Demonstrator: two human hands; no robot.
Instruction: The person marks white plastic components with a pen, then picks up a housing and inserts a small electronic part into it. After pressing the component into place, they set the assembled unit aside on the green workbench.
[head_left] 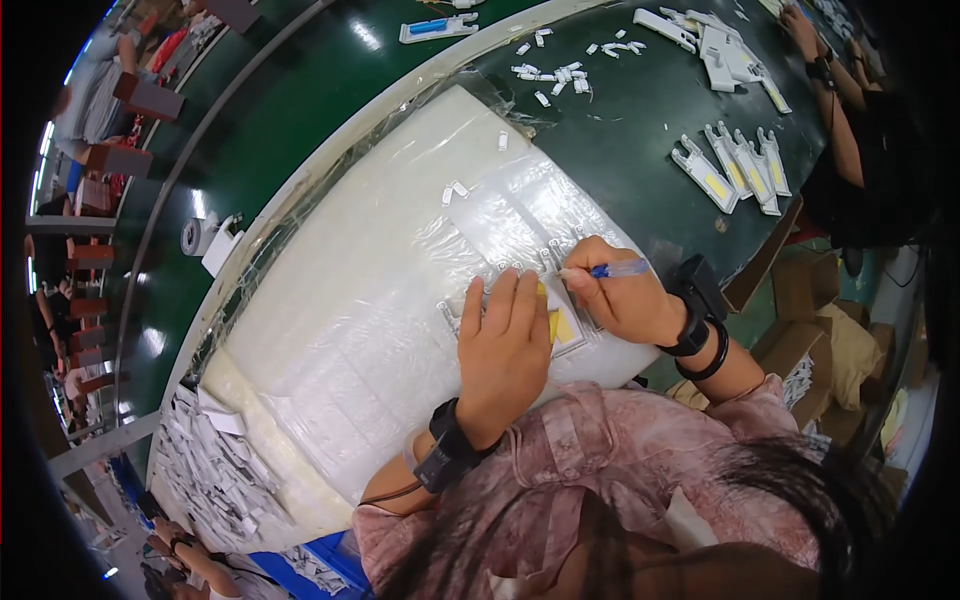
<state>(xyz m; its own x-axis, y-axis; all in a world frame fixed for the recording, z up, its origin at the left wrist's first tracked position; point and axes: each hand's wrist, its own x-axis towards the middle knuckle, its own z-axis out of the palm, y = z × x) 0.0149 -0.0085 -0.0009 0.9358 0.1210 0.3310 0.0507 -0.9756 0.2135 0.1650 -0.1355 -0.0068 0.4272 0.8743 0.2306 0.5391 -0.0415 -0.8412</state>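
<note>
My left hand (507, 340) lies with its fingers stretched out over a few white plastic parts with yellow strips (568, 328), pressing them onto a padded mat wrapped in clear plastic (330, 300). The palm hides much of these parts. Just right of it, my right hand (630, 302) is closed round a slim pen-like tool with a clear and blue barrel (622, 269). The tool's tip points left, close to the parts' upper ends near my left fingertips; whether it touches cannot be made out. Small white pieces (455, 191) lie on the mat farther away.
Small white pieces (560, 76) are scattered on the green table beyond the mat. White parts with yellow strips (735, 165) lie at the right, near another person's arm (845, 120). A heap of white parts (210, 465) fills the lower left. Cardboard boxes (800, 350) stand right.
</note>
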